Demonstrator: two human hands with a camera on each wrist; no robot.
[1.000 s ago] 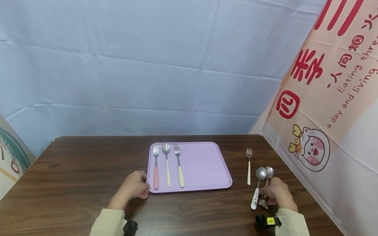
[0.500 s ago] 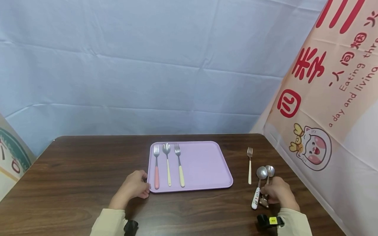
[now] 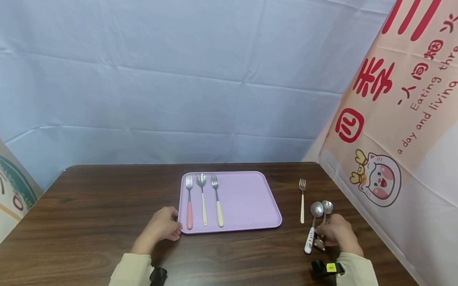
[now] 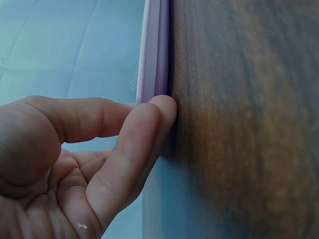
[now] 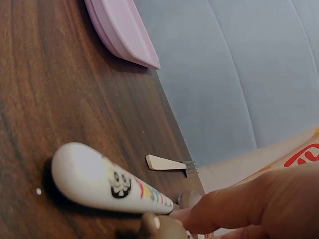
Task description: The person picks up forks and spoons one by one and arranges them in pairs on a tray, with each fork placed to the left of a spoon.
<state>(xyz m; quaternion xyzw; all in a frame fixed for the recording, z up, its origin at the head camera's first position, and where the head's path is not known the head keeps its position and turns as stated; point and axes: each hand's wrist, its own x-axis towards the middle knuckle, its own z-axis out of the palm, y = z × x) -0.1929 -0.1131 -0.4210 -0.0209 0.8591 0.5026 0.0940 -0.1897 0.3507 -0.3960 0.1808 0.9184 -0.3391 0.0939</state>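
Note:
My left hand [image 3: 162, 226] pinches the near left corner of a lilac tray [image 3: 250, 204], thumb and fingers at its rim in the left wrist view. On the tray lie a pink-handled fork [image 3: 189, 214], a slim spoon [image 3: 204, 210] and a yellow-handled fork [image 3: 219, 212], side by side. At the table's right, my right hand [image 3: 336, 232] holds a small spoon [image 3: 327, 207] by its handle, which ends in a brown bear figure [image 5: 169, 226]. Its middle is covered by the fingers. Close on its left lies a spoon with a printed white handle [image 3: 309, 239].
Behind the two spoons, a small fork with a cream handle [image 3: 302, 206] lies on the dark wooden table [image 3: 107, 210]. A pale blue cloth [image 3: 161, 87] hangs behind the table. Along the right edge hangs a printed cloth [image 3: 411, 159].
Over the last second both hands keep their places on the tray corner and the spoon. The head view shifts only very slightly; the cutlery stays where it was.

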